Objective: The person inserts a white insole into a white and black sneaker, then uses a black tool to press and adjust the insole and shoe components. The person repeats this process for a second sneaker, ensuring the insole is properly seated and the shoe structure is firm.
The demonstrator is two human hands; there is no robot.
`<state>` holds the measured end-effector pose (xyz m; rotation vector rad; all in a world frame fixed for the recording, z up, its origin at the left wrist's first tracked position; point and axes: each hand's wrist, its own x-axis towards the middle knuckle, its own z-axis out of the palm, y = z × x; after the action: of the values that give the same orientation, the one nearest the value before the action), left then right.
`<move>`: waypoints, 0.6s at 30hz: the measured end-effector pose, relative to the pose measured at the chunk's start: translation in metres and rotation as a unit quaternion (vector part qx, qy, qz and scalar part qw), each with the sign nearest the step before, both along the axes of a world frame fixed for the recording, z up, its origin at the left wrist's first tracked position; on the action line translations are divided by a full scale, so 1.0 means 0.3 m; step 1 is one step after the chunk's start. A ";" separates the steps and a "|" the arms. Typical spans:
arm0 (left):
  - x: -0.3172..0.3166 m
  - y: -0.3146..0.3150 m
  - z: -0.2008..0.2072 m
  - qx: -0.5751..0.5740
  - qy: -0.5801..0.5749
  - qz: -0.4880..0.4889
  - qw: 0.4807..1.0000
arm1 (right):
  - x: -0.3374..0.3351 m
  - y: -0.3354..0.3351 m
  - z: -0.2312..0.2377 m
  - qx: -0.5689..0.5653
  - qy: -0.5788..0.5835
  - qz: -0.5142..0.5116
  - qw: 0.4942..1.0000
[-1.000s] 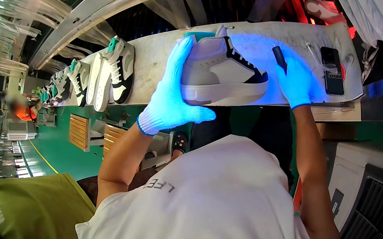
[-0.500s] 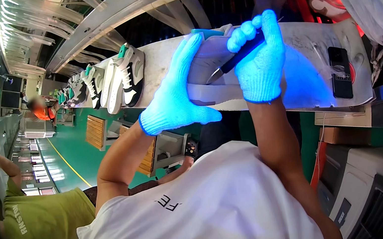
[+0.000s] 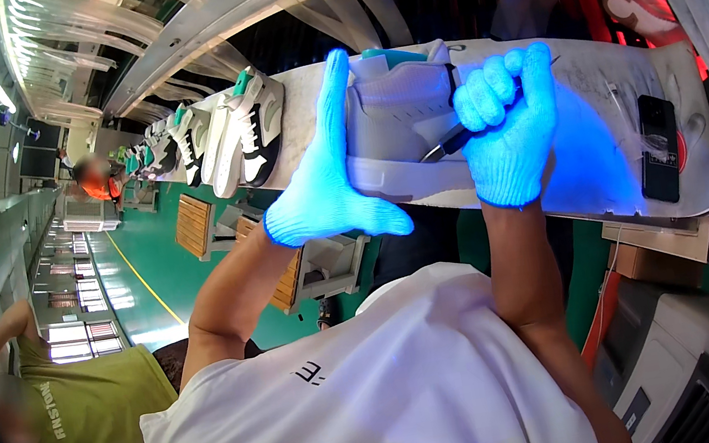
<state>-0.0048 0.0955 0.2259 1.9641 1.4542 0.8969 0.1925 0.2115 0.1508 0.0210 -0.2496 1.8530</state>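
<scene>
My left hand [image 3: 327, 177], in a glove that glows blue, grips the side of a white sneaker [image 3: 404, 125] and holds it up over the white conveyor belt [image 3: 599, 127]. My right hand [image 3: 507, 128], gloved the same way, is closed on a dark pen-like tool [image 3: 451, 143]. The tool's tip rests against the sneaker's side, just above the sole. Both forearms rise from my white shirt at the bottom of the view.
More white sneakers with black and green trim [image 3: 243, 132] stand in a row down the belt to the left. A black phone [image 3: 658, 148] lies on the belt at right. A person in a green shirt [image 3: 79, 413] sits at lower left; green floor lies below.
My right hand came from beside the sneaker to its front and brought the tool's tip onto it. The left hand tilted the sneaker more upright; the view swung slightly.
</scene>
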 end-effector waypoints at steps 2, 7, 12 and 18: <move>0.031 -0.016 -0.010 -0.077 -0.161 0.050 0.983 | 0.011 -0.010 0.011 0.016 -0.006 0.000 1.000; 0.076 -0.008 0.020 -0.167 -0.258 0.100 0.946 | 0.018 -0.006 -0.010 0.021 0.043 0.026 0.998; 0.160 0.046 0.114 -0.243 -0.336 0.177 0.893 | -0.001 -0.003 -0.026 0.035 0.037 0.002 0.999; 0.133 0.051 0.098 -0.234 -0.344 0.197 0.888 | 0.033 0.018 -0.051 0.021 0.018 0.038 0.999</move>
<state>0.0350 0.1107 0.2552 0.8676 1.4536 1.1273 0.2023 0.2170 0.1355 0.0949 -0.2652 1.9209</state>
